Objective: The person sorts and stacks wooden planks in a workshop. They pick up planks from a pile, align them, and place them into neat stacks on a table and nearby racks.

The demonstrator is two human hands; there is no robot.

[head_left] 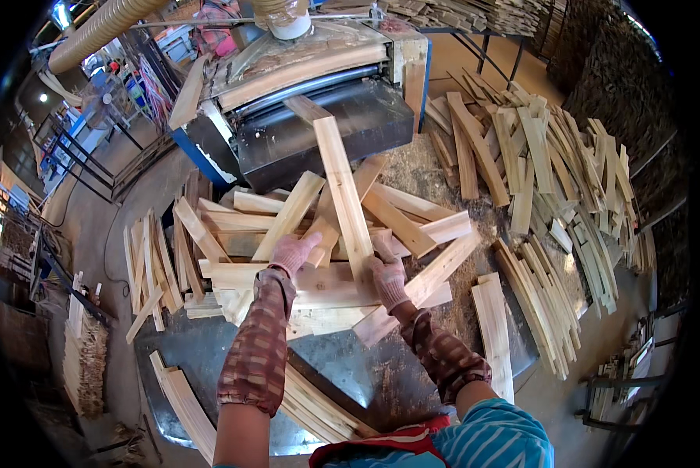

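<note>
My right hand (387, 277), in a pale knitted glove, is closed round the near end of a long light wooden board (342, 195). That board slants up and away toward the planer's black table (326, 125). My left hand (292, 253), gloved too, is closed at the lower left edge of a darker board (336, 218), which crosses beneath the light one; some of its fingers are hidden. Another board (307, 109) lies on the planer table, its far end near the roller (311, 90). Under both hands spreads a loose heap of boards (248, 222).
Curved wooden strips (533, 304) lie stacked at the right, with a large pile of strips (537, 156) beyond. More strips (151, 265) stand at the left. Near me, boards (186, 402) rest on a dark metal tabletop (342, 359). A ribbed hose (104, 35) runs overhead at far left.
</note>
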